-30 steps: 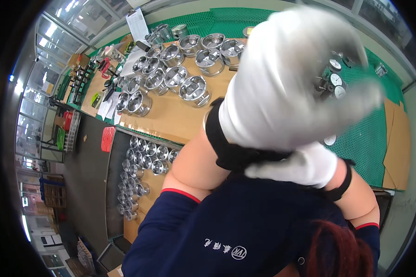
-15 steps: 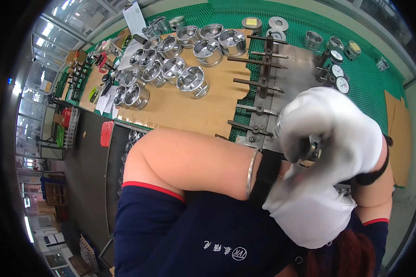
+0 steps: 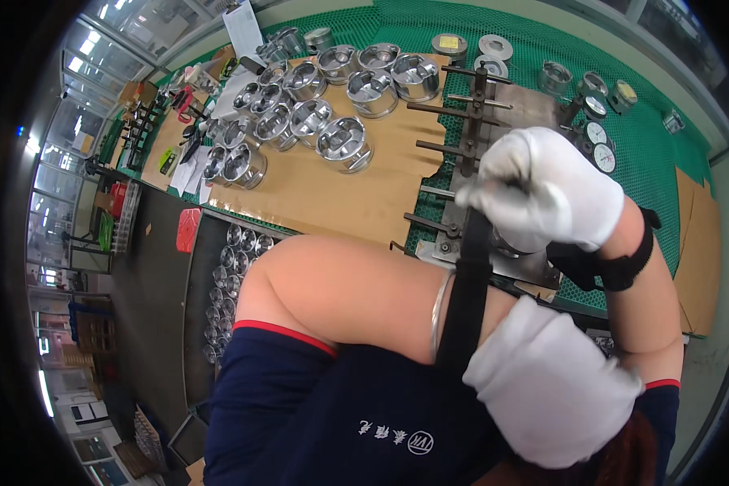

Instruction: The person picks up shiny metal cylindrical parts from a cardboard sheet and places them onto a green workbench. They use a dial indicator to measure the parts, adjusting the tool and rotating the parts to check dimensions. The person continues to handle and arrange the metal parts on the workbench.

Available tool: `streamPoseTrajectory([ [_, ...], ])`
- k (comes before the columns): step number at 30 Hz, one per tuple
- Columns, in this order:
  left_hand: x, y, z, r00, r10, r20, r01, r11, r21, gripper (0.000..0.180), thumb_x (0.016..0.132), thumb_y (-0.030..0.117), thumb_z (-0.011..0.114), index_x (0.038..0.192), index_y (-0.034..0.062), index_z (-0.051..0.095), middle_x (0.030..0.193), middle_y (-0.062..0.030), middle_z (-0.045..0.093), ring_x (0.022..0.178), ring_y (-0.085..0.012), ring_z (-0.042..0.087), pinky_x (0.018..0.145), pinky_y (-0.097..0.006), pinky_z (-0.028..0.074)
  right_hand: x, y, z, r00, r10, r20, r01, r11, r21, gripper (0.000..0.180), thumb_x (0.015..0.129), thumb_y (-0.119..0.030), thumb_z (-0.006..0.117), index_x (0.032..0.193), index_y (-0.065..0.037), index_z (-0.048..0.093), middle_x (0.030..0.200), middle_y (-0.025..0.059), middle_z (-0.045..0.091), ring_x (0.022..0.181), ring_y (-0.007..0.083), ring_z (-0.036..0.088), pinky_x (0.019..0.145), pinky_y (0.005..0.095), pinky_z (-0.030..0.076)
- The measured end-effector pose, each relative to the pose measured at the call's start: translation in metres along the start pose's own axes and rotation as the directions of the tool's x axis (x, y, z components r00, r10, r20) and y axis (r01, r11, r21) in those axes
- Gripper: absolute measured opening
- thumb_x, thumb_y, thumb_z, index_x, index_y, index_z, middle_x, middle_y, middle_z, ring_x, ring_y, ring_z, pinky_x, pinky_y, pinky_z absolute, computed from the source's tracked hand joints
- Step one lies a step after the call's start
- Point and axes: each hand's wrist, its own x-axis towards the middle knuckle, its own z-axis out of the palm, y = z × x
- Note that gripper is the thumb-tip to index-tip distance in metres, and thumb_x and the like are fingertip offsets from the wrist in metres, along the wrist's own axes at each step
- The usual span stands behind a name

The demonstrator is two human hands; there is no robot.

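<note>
My right hand (image 3: pixel 551 190), in a white glove, is closed with thumb and fingers pinched at the upper end of a black wrist strap (image 3: pixel 467 312). The strap wraps my left wrist beside a silver bangle (image 3: pixel 441 316) and stretches upward to the right fingers. Lower down, my left hand (image 3: pixel 555 385) also wears a white glove; it is bent toward my body, its fingers blurred and hidden. Another black strap (image 3: pixel 628 267) circles my right wrist. Beneath the right hand, a shiny round metal part (image 3: pixel 517 243) shows partly on the steel gauge fixture (image 3: pixel 535 105).
Several metal pistons (image 3: pixel 344 144) stand on brown cardboard (image 3: pixel 316 198) at the left of the green-matted bench. Dial gauges (image 3: pixel 603 156) are at the fixture's right. Rods (image 3: pixel 433 223) stick out leftward from it. More pistons (image 3: pixel 233 259) sit below the bench's front edge.
My right hand has come up and away from the left wrist, drawing the strap end with it. My left hand has shifted slightly down, and the hands are now apart.
</note>
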Motion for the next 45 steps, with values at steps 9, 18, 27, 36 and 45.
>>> streamPoseTrajectory([
  [9, -0.010, -0.041, -0.005, 0.897, -0.279, -0.343, 0.248, 0.960, -0.130, 0.009, 0.089, 0.018, 0.059, 0.092, 0.0093, 0.058, 0.091, -0.0033, 0.063, 0.086, -0.0220, 0.063, 0.079, -0.036, 0.051, 0.006, 0.016, 0.035, 0.893, 0.392, 0.222, -0.446, 0.706, 0.550, 0.032, 0.091, -0.034, 0.070, 0.094, -0.002, 0.072, 0.080, 0.0076, 0.070, 0.072, 0.0147, 0.063, 0.070, 0.0304, 0.051],
  [18, -0.031, -0.049, -0.008, 0.815, -0.389, -0.430, 0.347, 0.921, -0.175, 0.008, 0.089, 0.020, 0.058, 0.087, 0.0124, 0.056, 0.087, -0.0018, 0.061, 0.084, -0.0208, 0.062, 0.077, -0.036, 0.050, -0.040, 0.039, 0.027, 0.944, 0.104, 0.312, -0.325, 0.440, 0.837, 0.043, 0.084, -0.014, 0.071, 0.123, 0.001, 0.062, 0.114, 0.0111, 0.067, 0.104, 0.0198, 0.063, 0.092, 0.0335, 0.049],
  [27, -0.013, -0.008, -0.001, 0.964, -0.111, -0.241, 0.087, 0.990, -0.111, 0.010, 0.089, 0.022, 0.056, 0.081, 0.0154, 0.055, 0.083, -0.0003, 0.059, 0.082, -0.0197, 0.061, 0.076, -0.036, 0.049, -0.072, 0.042, 0.021, 0.909, -0.031, 0.417, -0.380, 0.356, 0.854, 0.076, 0.083, -0.027, 0.069, 0.144, 0.012, 0.045, 0.142, 0.0241, 0.055, 0.130, 0.0319, 0.055, 0.112, 0.0406, 0.040],
  [36, 0.009, 0.005, 0.015, 0.938, 0.054, -0.343, 0.039, 0.965, 0.260, 0.013, 0.087, 0.022, 0.056, 0.076, 0.0188, 0.053, 0.079, 0.0012, 0.057, 0.078, -0.0190, 0.059, 0.072, -0.036, 0.047, -0.068, 0.038, 0.039, 0.881, 0.164, 0.443, -0.451, 0.572, 0.686, 0.041, 0.083, -0.006, 0.067, 0.124, 0.005, 0.065, 0.114, 0.0122, 0.071, 0.108, 0.0213, 0.065, 0.095, 0.0353, 0.050],
  [45, 0.001, 0.002, 0.018, 0.897, 0.103, -0.429, 0.077, 0.921, 0.381, 0.012, 0.085, 0.020, 0.060, 0.075, 0.0218, 0.053, 0.075, 0.0016, 0.053, 0.074, -0.0203, 0.058, 0.066, -0.035, 0.047, -0.041, 0.009, 0.019, 0.856, 0.173, 0.487, -0.391, 0.832, 0.392, 0.039, 0.074, 0.003, 0.073, 0.113, -0.005, 0.071, 0.097, 0.0045, 0.072, 0.088, 0.0162, 0.066, 0.077, 0.0281, 0.051],
])
